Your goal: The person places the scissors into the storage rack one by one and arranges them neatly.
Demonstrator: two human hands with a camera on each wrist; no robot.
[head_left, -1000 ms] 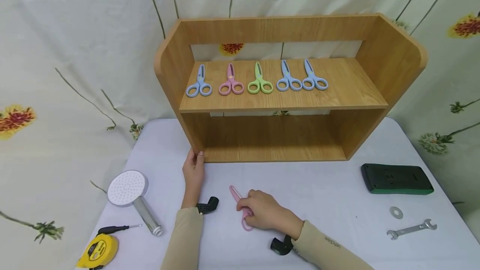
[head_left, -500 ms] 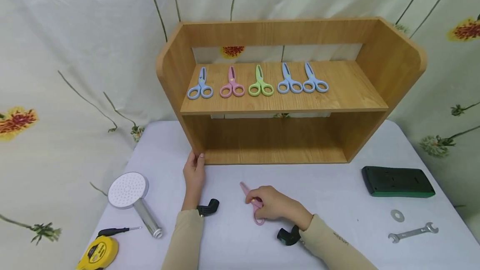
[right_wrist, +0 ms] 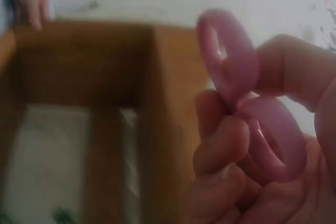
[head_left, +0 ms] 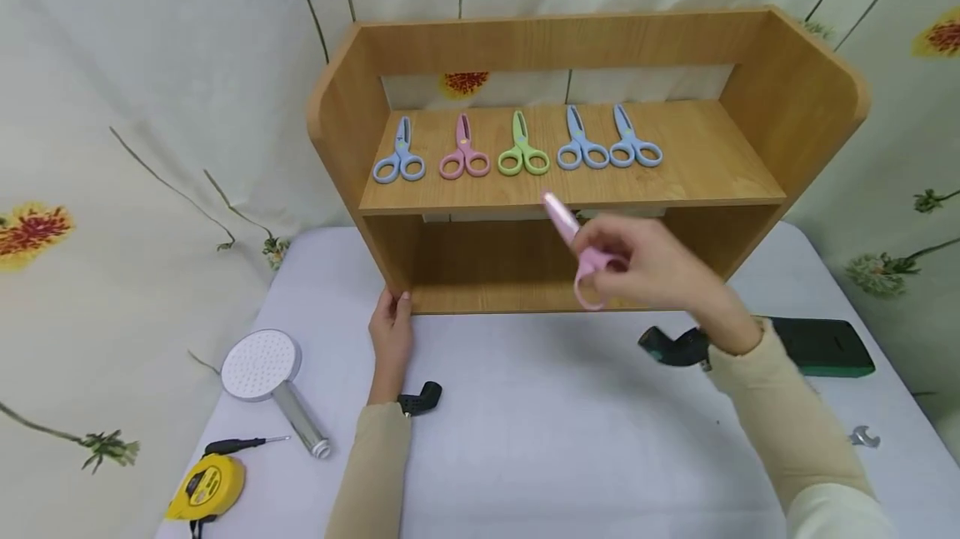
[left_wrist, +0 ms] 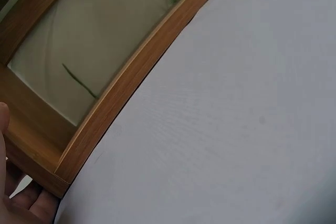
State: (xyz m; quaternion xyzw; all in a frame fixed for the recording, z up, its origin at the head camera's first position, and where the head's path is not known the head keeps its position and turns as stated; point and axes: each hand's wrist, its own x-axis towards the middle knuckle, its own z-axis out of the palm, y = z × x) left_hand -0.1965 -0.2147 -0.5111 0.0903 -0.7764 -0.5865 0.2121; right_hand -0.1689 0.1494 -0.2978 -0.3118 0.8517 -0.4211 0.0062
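Note:
Pink scissors [head_left: 592, 264] are pinched in my right hand [head_left: 656, 264], up in front of the wooden shelf [head_left: 570, 204]. Their blades point up and left in the head view; the two finger loops [right_wrist: 228, 51] show in the right wrist view. My left hand [head_left: 392, 339] grips the shelf's lower left corner, thumb on one side of the panel and fingers [left_wrist: 39, 203] on the other. Along the upper board lie blue scissors [head_left: 400, 154], another pink pair [head_left: 463, 152], a green pair [head_left: 522, 147] and two more blue pairs, [head_left: 579, 142] all blades to the back.
On the left of the table are a shower head [head_left: 262, 368], a screwdriver [head_left: 240, 445] and a yellow tape measure [head_left: 207, 489]. At right, a dark green-edged case [head_left: 825, 347] and a wrench [head_left: 865, 436] are partly hidden by my right arm.
My right hand has lifted the pink scissors off the table and carried them up and right to the shelf's front. My left hand keeps its hold on the corner.

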